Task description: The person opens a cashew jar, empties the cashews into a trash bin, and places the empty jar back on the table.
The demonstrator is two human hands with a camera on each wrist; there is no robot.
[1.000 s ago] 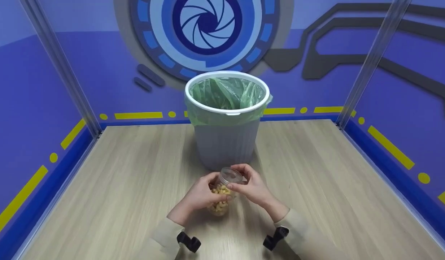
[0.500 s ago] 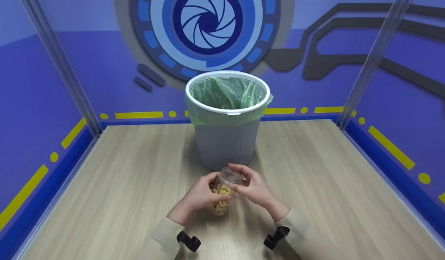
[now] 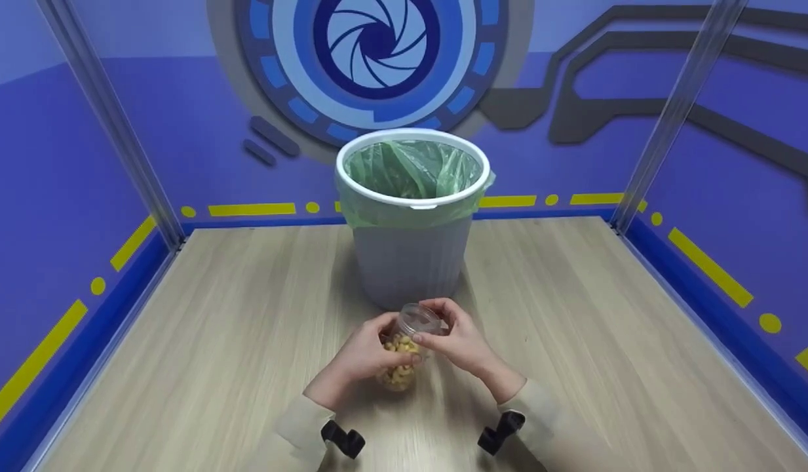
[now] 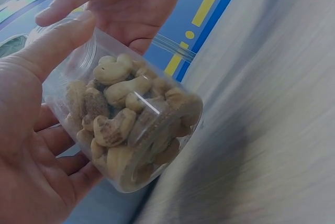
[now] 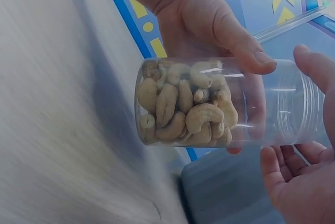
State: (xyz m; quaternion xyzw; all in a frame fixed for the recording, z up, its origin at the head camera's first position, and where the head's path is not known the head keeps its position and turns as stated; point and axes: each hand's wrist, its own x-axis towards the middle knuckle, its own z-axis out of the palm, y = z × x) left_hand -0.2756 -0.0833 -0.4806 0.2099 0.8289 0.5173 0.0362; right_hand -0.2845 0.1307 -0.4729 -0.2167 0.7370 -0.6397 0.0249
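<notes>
Nearest, two pale sleeves with black wrist mounts extend over the bench. Beyond them, midway between the bench's side edges, the left hand wraps the body of a clear jar containing cashew nuts; the right hand grips its transparent top. The jar tilts toward the far edge. Farther back, before the middle of that edge, stands a grey bin with a green liner; behind rises a blue patterned wall.
</notes>
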